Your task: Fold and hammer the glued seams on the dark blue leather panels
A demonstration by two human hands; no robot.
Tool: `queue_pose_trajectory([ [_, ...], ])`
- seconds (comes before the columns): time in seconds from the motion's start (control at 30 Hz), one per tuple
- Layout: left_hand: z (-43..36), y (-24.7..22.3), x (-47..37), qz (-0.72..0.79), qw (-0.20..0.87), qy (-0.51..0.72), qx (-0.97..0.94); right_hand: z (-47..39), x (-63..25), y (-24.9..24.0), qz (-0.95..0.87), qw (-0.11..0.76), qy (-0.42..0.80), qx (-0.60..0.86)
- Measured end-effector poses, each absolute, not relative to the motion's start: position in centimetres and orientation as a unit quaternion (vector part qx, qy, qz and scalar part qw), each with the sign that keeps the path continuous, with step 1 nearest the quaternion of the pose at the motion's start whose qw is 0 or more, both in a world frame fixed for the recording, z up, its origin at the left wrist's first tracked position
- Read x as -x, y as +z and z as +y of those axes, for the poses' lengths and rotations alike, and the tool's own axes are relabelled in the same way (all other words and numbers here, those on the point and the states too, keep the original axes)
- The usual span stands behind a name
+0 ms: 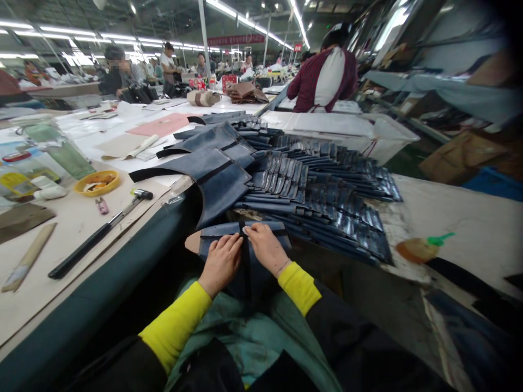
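Observation:
A dark blue leather-like piece (224, 230) with a black strip across it lies at the table's edge, over my lap. My left hand (223, 260) rests on it, fingers together and pressed down near the strip. My right hand (266, 246) pinches a small whitish thing at the strip, close to my left fingertips; what it is cannot be made out. Just beyond, large blue pieces (223, 174) with black strips lie spread out, beside stacks of folded blue pieces (343, 201).
On the left table (24, 321) lie a hammer (93, 239), pink snips (102, 206), a yellow dish (97, 183) and a flat wooden stick (29, 256). A bottle with a green nozzle (417, 249) lies right. A person in dark red (302, 81) sits ahead.

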State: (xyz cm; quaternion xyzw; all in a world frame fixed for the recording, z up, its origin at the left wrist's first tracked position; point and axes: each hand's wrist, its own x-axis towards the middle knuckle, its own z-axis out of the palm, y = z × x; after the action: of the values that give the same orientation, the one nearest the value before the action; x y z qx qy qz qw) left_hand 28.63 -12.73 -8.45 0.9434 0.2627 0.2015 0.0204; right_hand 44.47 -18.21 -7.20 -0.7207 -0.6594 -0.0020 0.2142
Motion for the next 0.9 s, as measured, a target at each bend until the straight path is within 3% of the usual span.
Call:
queue_pose_trajectory([
  [0.2, -12.8, -8.3, -27.6, 0.286, 0.02, 0.204, -0.936, -19.3, -43.9, -7.0, -0.673, 0.268, 0.021, 0.69],
  [0.6, -11.0, -8.4, -24.7, 0.34, 0.002, 0.188, -0.922, -16.3, -38.8, -6.9, -0.698, 0.19, 0.01, 0.69],
  [0.9, -9.4, -8.5, -21.5, 0.382, 0.013, 0.195, -0.903, -13.9, -36.0, -6.9, -0.721, 0.183, 0.03, 0.668],
])
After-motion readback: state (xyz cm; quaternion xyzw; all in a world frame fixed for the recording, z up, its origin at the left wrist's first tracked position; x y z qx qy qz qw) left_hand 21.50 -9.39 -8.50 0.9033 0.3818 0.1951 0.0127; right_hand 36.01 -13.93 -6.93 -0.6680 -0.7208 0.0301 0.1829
